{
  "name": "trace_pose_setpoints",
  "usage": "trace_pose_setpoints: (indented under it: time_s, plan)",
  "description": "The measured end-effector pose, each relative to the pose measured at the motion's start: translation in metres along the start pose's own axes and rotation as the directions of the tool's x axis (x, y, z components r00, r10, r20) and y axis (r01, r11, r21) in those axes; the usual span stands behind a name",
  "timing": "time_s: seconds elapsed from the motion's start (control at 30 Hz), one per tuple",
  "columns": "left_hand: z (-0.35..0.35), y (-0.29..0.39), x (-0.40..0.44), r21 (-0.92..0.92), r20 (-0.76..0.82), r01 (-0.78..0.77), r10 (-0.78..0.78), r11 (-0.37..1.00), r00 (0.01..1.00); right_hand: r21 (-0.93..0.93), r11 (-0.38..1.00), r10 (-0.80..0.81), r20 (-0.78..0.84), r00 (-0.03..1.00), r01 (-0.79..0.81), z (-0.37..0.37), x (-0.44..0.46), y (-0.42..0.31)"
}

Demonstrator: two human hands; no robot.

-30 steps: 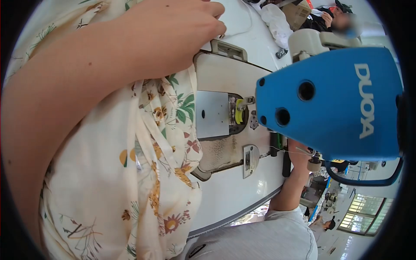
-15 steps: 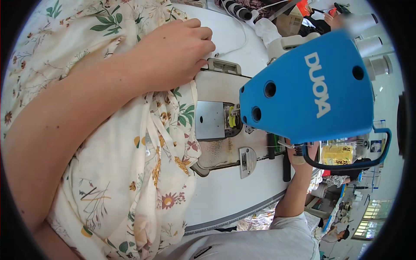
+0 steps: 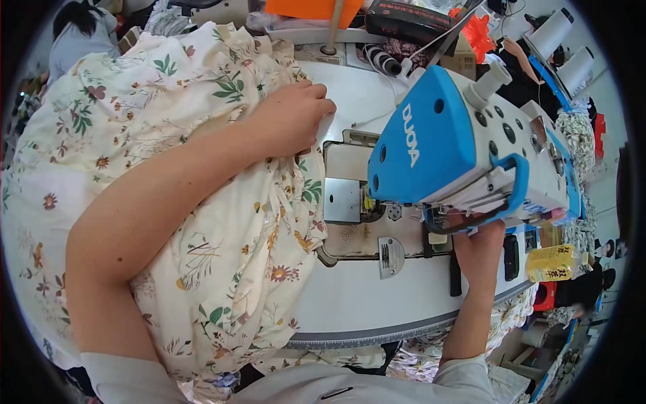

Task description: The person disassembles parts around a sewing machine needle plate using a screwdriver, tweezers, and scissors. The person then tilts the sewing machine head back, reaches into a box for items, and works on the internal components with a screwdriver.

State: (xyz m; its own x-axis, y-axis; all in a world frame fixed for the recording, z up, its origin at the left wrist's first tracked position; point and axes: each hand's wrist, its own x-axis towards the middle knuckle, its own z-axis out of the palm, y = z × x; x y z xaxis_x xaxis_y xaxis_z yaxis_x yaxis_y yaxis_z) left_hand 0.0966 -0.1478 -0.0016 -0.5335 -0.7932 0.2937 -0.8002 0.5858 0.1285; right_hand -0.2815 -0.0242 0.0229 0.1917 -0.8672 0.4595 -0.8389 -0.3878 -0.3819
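View has swung up; floral cloth [image 3: 222, 252] lies beneath left hand [image 3: 291, 121]

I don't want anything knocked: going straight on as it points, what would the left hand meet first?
The left hand would cross white tabletop, then probably meet the black-and-white striped cylinder, though depth is unclear.
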Motion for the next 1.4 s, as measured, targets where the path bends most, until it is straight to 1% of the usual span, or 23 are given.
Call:
trace_pose_setpoints:
  time_s: [0.1,0.13,0.23,0.37,0.4,0.43,0.47,0.5,0.57,0.6,0.63,0.7,0.73,0.77,0.87,1.0,1.1,1.13,1.17,1.23,1.27,1.37,1.4]
  plan:
    - [0.002,-0.006,-0.001,-0.105,-0.052,0.049,-0.055,0.993,0.997,-0.032,0.996,0.080,0.010,0.997,-0.080,-0.001,-0.003,-0.002]
    - [0.002,-0.008,-0.001,-0.107,-0.044,0.045,-0.050,0.993,0.998,-0.031,0.995,0.090,0.011,0.996,-0.090,-0.002,0.000,-0.002]
    - [0.002,-0.012,-0.002,-0.113,-0.034,-0.007,0.004,0.994,0.999,-0.051,0.994,0.093,-0.009,0.996,-0.093,-0.004,0.003,-0.005]
    - [0.003,-0.014,-0.001,-0.080,0.001,-0.098,0.098,0.992,0.995,-0.200,0.958,0.198,-0.063,0.978,-0.206,-0.016,-0.006,0.018]
    - [0.003,-0.011,0.000,-0.109,-0.014,-0.128,0.127,0.986,0.992,-0.098,0.969,0.218,-0.103,0.970,-0.228,-0.016,-0.006,0.018]
    - [0.004,-0.007,-0.003,-0.071,-0.061,-0.128,0.124,0.989,0.990,0.014,0.971,0.239,-0.137,0.961,-0.240,-0.017,-0.008,0.015]
    - [0.004,-0.004,-0.002,-0.024,-0.109,-0.115,0.112,0.993,0.988,-0.004,0.969,0.244,-0.142,0.959,-0.247,-0.020,-0.009,0.006]
    - [-0.001,-0.003,-0.001,-0.026,-0.116,-0.117,0.113,0.993,0.987,0.000,0.975,0.220,-0.106,0.970,-0.221,-0.023,-0.009,-0.010]
    - [-0.005,0.004,-0.002,0.010,-0.069,-0.083,0.084,0.996,0.994,0.046,0.979,0.199,-0.015,0.980,-0.199,-0.023,-0.021,-0.034]
    - [-0.006,0.008,-0.005,0.028,-0.032,-0.071,0.072,0.997,0.997,0.063,0.973,0.222,-0.004,0.975,-0.221,-0.022,-0.030,-0.041]
    - [-0.011,0.012,-0.009,0.039,-0.013,-0.069,0.070,0.997,0.997,-0.020,0.976,0.217,0.054,0.975,-0.216,-0.022,-0.035,-0.047]
    - [-0.026,0.018,-0.014,0.193,0.118,-0.144,0.123,0.970,0.985,-0.178,0.971,0.185,0.153,0.971,-0.157,-0.017,-0.033,-0.054]
    - [-0.031,0.025,-0.017,0.259,0.186,-0.190,0.144,0.947,0.972,-0.161,0.974,0.181,0.150,0.972,-0.156,-0.014,-0.036,-0.054]
    - [-0.035,0.031,-0.020,0.265,0.193,-0.191,0.142,0.945,0.971,-0.183,0.970,0.186,0.151,0.971,-0.157,-0.009,-0.039,-0.052]
    - [-0.049,0.055,-0.046,0.339,0.123,-0.267,0.239,0.902,0.963,-0.212,0.964,0.199,0.174,0.964,-0.161,0.003,-0.051,-0.049]
    - [-0.066,0.091,-0.076,0.354,0.207,-0.305,0.243,0.884,0.948,-0.232,0.951,0.239,0.138,0.961,-0.203,0.003,-0.053,-0.045]
    - [-0.068,0.107,-0.087,0.296,0.225,-0.317,0.256,0.901,0.940,-0.013,0.981,0.192,0.049,0.980,-0.192,-0.009,-0.051,-0.044]
    - [-0.069,0.109,-0.091,0.265,0.229,-0.313,0.256,0.912,0.939,-0.004,0.982,0.189,0.057,0.980,-0.189,-0.014,-0.050,-0.046]
    - [-0.068,0.110,-0.093,0.270,0.235,-0.303,0.243,0.914,0.941,0.068,0.971,0.228,0.039,0.973,-0.230,-0.020,-0.048,-0.048]
    - [-0.064,0.108,-0.090,0.180,0.240,-0.247,0.201,0.952,0.950,0.210,0.932,0.298,0.018,0.954,-0.295,-0.030,-0.047,-0.049]
    - [-0.062,0.106,-0.090,0.133,0.240,-0.214,0.178,0.968,0.954,0.215,0.935,0.282,0.029,0.959,-0.281,-0.029,-0.049,-0.043]
    - [-0.056,0.100,-0.085,0.134,0.261,-0.186,0.147,0.973,0.954,0.456,0.869,0.255,-0.084,0.963,-0.191,-0.028,-0.059,-0.020]
    - [-0.054,0.100,-0.085,0.130,0.272,-0.185,0.145,0.974,0.951,0.451,0.873,0.243,-0.073,0.967,-0.185,-0.029,-0.060,-0.019]
